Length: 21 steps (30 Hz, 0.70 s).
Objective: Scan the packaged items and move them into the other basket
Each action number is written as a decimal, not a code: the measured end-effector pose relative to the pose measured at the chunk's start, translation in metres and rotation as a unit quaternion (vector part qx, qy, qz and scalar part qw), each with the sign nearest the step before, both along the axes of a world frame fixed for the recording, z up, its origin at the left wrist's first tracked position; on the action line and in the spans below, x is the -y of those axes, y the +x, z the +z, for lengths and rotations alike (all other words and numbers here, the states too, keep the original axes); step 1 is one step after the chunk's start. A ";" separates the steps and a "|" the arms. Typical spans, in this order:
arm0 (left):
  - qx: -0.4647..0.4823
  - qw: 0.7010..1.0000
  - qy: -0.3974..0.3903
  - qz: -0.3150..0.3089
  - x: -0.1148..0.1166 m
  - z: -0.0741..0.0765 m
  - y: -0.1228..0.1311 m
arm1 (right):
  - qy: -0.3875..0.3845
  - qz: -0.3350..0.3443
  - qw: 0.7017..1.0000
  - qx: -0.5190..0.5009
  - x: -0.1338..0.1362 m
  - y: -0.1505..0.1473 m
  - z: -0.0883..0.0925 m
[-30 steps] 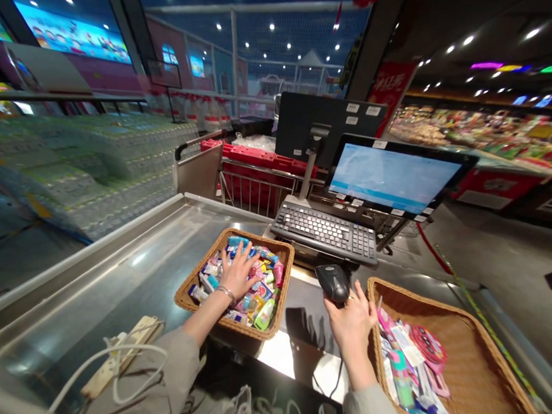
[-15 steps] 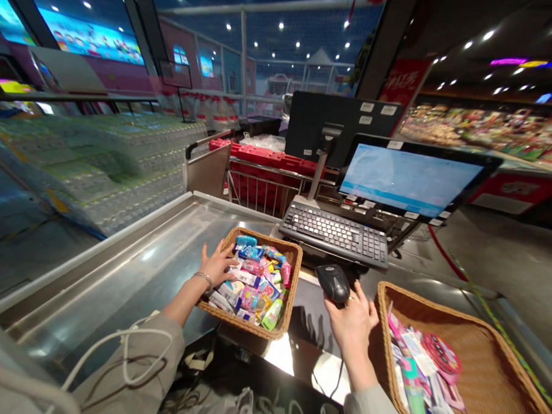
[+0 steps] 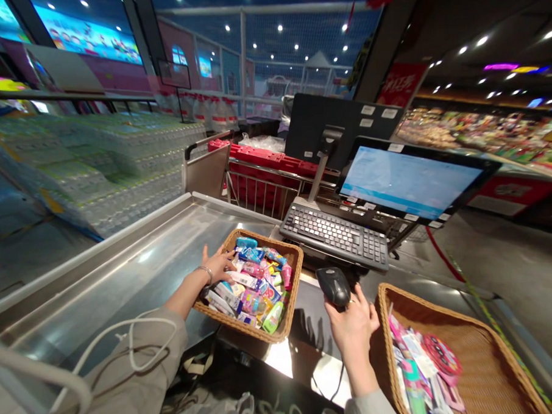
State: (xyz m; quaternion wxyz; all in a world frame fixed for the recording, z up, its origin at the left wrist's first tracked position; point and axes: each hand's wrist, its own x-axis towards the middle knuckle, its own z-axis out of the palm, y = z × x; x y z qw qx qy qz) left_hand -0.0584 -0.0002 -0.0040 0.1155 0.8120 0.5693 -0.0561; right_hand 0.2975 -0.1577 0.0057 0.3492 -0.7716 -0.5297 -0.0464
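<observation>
The left hand (image 3: 218, 267) rests with spread fingers on the left rim of the brown wicker basket (image 3: 283, 330) of colourful small packets; the right hand (image 3: 354, 323) grips the black handheld scanner (image 3: 333, 285) mid-counter.

Both arms in loose grey-beige long sleeves, cuffs pushed up short of the wrists. Thin silver bangle (image 3: 204, 270) on left wrist. Both hands bare, no gloves. White cord (image 3: 130, 341) loops across the left sleeve (image 3: 131, 377).

Woven wicker basket (image 3: 294, 254) – rough, brushed-metal counter (image 3: 131, 274) – smooth and shiny, glossy black plastic scanner (image 3: 333, 285)
</observation>
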 end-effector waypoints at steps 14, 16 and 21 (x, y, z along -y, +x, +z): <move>0.025 0.998 -0.004 -0.054 0.002 -0.005 -0.004 | 0.001 -0.010 1.000 0.006 0.003 0.000 -0.002; 0.029 0.997 0.015 -0.064 0.005 -0.009 -0.004 | 0.001 -0.006 1.000 0.010 0.003 -0.001 -0.002; 0.039 0.993 0.072 -0.080 0.011 -0.012 0.000 | -0.009 0.003 1.000 0.010 0.003 -0.004 0.000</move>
